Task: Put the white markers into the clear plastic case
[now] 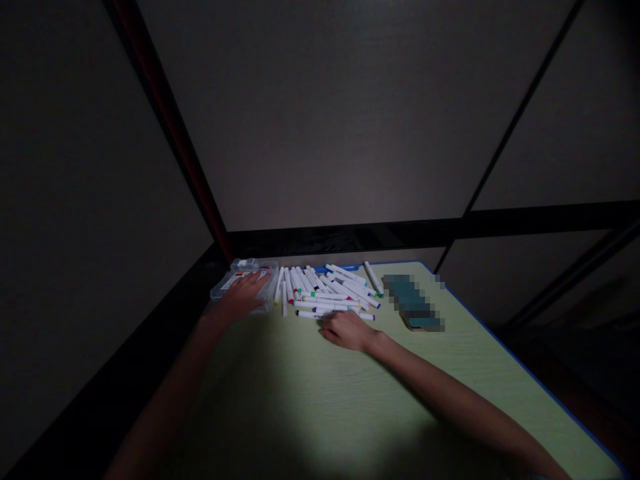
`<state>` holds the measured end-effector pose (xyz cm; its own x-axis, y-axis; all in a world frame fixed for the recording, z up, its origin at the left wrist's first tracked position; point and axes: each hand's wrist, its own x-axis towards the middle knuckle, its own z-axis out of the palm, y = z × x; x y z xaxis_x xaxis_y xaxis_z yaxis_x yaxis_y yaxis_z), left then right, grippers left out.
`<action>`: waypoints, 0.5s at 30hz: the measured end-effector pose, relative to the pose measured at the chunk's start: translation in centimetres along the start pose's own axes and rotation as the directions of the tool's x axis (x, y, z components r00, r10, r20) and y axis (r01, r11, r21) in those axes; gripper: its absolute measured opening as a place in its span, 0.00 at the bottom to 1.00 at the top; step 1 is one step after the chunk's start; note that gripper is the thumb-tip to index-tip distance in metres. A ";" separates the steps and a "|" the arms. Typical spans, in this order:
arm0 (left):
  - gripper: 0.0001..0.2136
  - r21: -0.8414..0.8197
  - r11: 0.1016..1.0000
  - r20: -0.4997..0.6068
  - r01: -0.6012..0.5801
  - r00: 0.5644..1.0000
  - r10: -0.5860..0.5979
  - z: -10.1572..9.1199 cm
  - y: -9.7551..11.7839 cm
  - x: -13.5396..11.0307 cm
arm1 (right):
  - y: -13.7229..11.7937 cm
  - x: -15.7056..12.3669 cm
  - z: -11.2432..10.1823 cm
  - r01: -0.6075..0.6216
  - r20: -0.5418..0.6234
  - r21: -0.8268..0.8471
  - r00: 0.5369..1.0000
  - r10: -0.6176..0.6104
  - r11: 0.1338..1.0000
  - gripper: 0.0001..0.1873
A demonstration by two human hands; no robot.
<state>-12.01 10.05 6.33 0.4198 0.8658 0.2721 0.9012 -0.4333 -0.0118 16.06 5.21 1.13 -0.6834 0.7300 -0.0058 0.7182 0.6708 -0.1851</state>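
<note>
My left hand (246,293) lies with its fingers stretched out on a clear plastic case (217,291) at the table's far left corner. A label with some orange shows on the case. My right hand (345,330) is closed, knuckles up, at the near edge of a loose pile of white markers (325,303). Whatever its fingers may hold is hidden beneath it. The markers have coloured ends, among them green, red, yellow, purple and black. One marker (373,279) lies apart at the pile's right, and another (285,298) points toward me beside the case.
The pale green table (320,393) has a blue edge. To the right of the markers lies a dark teal, pixelated flat object (413,300). A long blue strip (345,268) runs behind the pile. Large grey panels (340,120) with dark bands stand right behind the table.
</note>
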 end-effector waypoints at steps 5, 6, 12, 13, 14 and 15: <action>0.28 0.027 0.999 0.207 -0.027 0.978 0.021 -1.9 1.4 -0.6 | 0.3 -0.1 0.6 0.008 -0.066 0.218 0.998 0.006 0.976 0.13; 0.28 0.020 0.998 0.195 -0.053 0.980 0.049 -2.4 1.8 -0.7 | 0.4 -0.2 0.7 0.014 -0.090 0.284 0.996 0.012 0.959 0.13; 0.26 0.091 0.977 -0.072 -0.195 0.977 0.202 -3.7 6.6 -0.7 | -0.2 0.1 0.4 0.106 -0.245 0.745 0.962 0.121 0.659 0.19; 0.25 0.112 0.970 -0.113 -0.217 0.967 0.229 -3.5 7.6 -0.6 | -0.3 0.3 0.0 0.133 -0.266 0.810 0.951 0.155 0.572 0.22; 0.25 0.131 0.960 -0.151 -0.246 0.953 0.265 -3.2 8.8 -0.6 | -0.5 0.4 -0.4 0.162 -0.283 0.863 0.940 0.191 0.479 0.25; 0.24 0.146 0.949 -0.186 -0.280 0.934 0.305 -2.7 9.9 -0.5 | -0.6 0.5 -0.9 0.193 -0.297 0.901 0.927 0.229 0.388 0.27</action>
<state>-3.63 4.63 8.70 0.6468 0.6305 0.4291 0.7530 -0.6173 -0.2278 15.39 5.29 2.09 -0.4299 0.8693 0.2440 0.0283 0.2831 -0.9587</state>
